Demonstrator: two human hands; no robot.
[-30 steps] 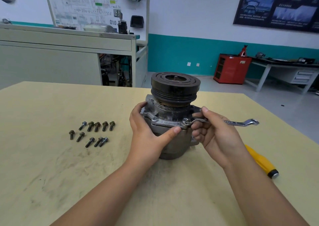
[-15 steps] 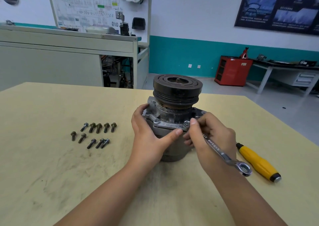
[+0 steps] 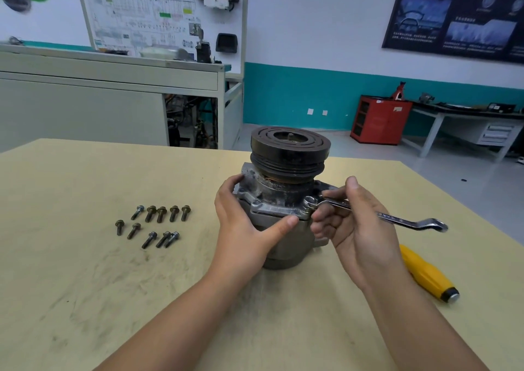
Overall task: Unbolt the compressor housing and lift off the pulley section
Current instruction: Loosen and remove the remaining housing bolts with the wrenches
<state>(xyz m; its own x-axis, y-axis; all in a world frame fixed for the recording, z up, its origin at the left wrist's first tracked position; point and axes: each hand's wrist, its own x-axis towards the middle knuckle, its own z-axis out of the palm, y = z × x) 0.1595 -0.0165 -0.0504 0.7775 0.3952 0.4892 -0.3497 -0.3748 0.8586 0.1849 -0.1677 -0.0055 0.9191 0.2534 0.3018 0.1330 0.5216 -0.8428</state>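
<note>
A grey metal compressor (image 3: 279,237) stands upright mid-table, its black grooved pulley (image 3: 289,152) on top. My left hand (image 3: 243,223) grips the housing from the left, thumb along the front flange. My right hand (image 3: 354,229) holds a silver ring wrench (image 3: 391,217) by its shank. The wrench's ring end sits on a bolt (image 3: 310,202) at the flange's front right corner, and its handle points right.
Several removed bolts (image 3: 154,223) lie in loose rows on the yellow table (image 3: 85,271) left of the compressor. A yellow-handled screwdriver (image 3: 428,274) lies to the right, near my right wrist. Cabinets and a workbench stand beyond the table's far edge.
The wrench handle swung from pointing right, down toward me, and now points right again on the same bolt. My left hand kept its grip on the housing.
</note>
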